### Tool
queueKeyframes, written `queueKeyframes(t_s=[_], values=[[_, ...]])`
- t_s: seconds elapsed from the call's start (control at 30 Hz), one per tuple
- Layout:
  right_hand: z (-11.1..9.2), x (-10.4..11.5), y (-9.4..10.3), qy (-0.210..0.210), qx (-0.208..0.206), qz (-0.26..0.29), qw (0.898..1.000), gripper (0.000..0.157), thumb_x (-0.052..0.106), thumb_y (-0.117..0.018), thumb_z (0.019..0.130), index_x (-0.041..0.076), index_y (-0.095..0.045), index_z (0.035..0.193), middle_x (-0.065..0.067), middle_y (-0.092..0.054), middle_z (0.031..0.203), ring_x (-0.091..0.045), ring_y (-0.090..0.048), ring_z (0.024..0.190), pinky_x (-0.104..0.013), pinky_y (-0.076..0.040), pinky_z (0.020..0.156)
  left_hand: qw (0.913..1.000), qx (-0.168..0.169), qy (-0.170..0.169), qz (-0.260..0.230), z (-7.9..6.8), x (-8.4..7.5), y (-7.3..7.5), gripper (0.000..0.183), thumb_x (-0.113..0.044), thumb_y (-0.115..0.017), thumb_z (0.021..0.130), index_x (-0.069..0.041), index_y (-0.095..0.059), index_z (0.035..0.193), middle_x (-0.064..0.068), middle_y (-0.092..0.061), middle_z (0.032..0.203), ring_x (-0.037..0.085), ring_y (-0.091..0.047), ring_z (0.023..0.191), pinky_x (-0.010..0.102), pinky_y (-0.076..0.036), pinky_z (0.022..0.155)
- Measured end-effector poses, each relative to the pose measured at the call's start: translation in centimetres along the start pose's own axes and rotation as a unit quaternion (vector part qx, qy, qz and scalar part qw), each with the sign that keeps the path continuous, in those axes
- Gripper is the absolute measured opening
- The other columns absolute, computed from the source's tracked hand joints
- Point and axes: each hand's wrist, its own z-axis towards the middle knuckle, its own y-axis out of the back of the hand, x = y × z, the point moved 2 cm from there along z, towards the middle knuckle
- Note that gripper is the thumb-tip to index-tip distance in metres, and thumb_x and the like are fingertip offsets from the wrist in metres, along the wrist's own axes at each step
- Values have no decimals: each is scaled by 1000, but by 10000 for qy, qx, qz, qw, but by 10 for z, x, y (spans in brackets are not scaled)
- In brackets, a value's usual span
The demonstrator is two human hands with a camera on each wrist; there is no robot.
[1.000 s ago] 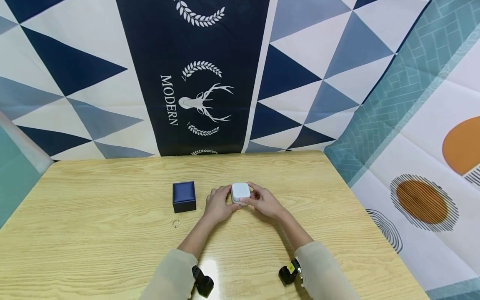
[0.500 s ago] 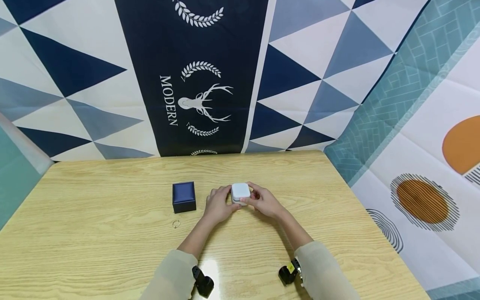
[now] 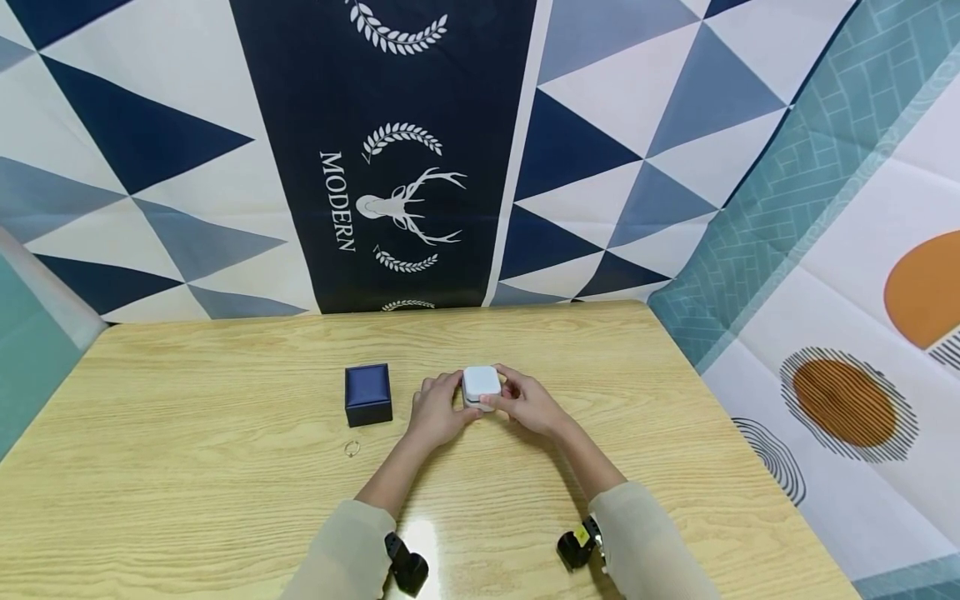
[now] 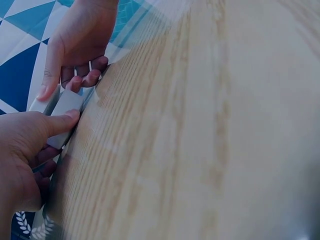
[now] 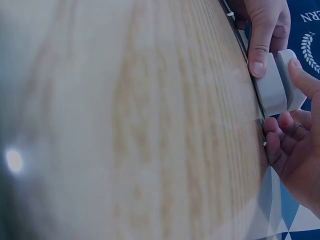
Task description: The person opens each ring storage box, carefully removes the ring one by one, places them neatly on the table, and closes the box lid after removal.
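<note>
A small white box with rounded corners sits on the table between both hands. Its lid (image 3: 482,380) faces up, and a dark gap parts it from the base (image 5: 271,92) in the right wrist view. My left hand (image 3: 435,411) grips the base from the left, thumb along its near side. From the right, my right hand (image 3: 531,405) pinches the lid between thumb and fingers, its other fingers curled beside the box. The box's inside is hidden. Left of my left hand stands a closed navy box (image 3: 367,387), with a thin ring (image 3: 352,448) lying in front of it.
The wood-grain table (image 3: 225,517) reaches back to a patterned cloth (image 3: 405,125) hanging behind it. Another printed cloth (image 3: 840,350) hangs along the right side. Black wrist cameras sit at both sleeves.
</note>
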Motion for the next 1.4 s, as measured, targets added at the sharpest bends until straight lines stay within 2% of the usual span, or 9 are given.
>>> queueKeyframes(t_s=[0.47,0.57,0.67,0.83,0.93,1.4], values=[[-1,6,1,-29,78,66,9999,71,24,-62,90,-6,-27,144,-1,-44,74,-12,-44,57,-24,-41,51,10000,24,-7,22,0,0,0,68,-30,-75,78,-5,-48,136,10,-54,132,27,-44,113,44,-33,92],[-2,6,2,-75,21,44,10000,71,26,-63,89,-4,-29,144,0,-43,73,-11,-44,56,-22,-40,51,10000,27,-18,40,0,-1,0,68,-31,-75,78,-5,-48,135,10,-55,132,27,-45,112,44,-33,92],[-4,11,3,-144,60,108,9998,71,25,-63,90,-4,-28,144,-1,-43,73,-12,-43,56,-24,-40,51,10000,11,-44,81,0,-2,0,67,-31,-75,78,-6,-49,135,9,-55,132,26,-45,111,43,-34,90],[-15,35,7,-179,211,63,9996,69,21,-61,91,-8,-26,143,-2,-43,73,-11,-43,56,-23,-40,52,9999,-8,-76,139,-1,-2,1,68,-33,-74,78,-5,-49,135,9,-55,132,26,-45,110,42,-34,88],[-18,39,7,-185,244,-22,9995,69,21,-60,91,-8,-26,144,-1,-44,73,-10,-42,56,-22,-39,53,9999,-9,-61,126,-1,-2,1,68,-33,-74,78,-5,-48,135,10,-54,132,26,-45,110,43,-34,88],[-16,37,7,-187,232,18,9996,69,23,-60,91,-8,-27,143,-2,-43,75,-10,-42,56,-22,-40,53,9999,-13,-72,113,-1,0,0,69,-33,-75,78,-4,-48,135,10,-54,132,26,-45,110,43,-34,88]])
